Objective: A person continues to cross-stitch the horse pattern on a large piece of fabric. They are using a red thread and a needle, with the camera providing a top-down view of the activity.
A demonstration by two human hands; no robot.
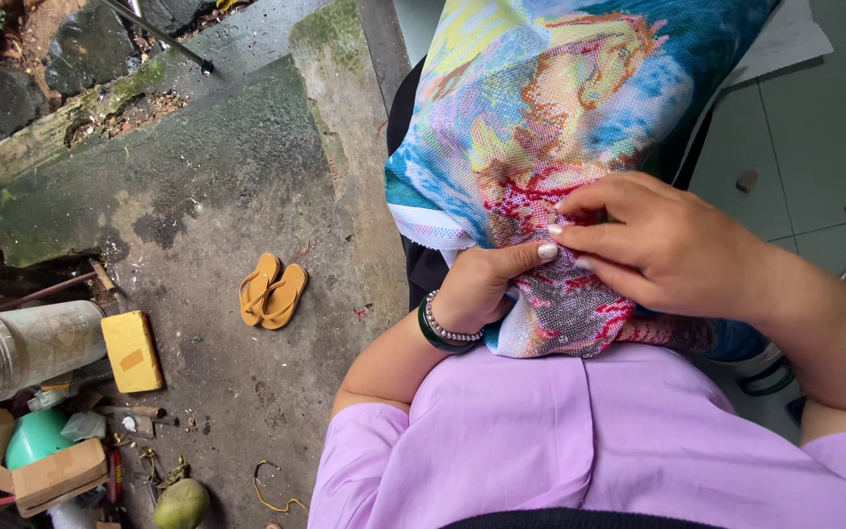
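A large cross-stitch cloth point(560, 88) in blue, yellow, pink and red lies over my lap. My left hand point(487, 284) grips the cloth's lower edge from beneath, thumb on top; a bead bracelet and a dark bangle circle that wrist. My right hand point(658, 245) rests on the red and pink stitched area, fingertips pinched together against the fabric right beside the left thumb. Any needle or thread between the fingers is too small to see. My lilac shirt point(560, 441) fills the bottom of the view.
A pair of yellow flip-flops point(272, 290) lies on the concrete floor to the left. Further left sit a grey bucket point(26, 348), a yellow block point(132, 351), cardboard boxes point(51, 475) and a green fruit point(182, 504). White tiles point(815, 127) lie to the right.
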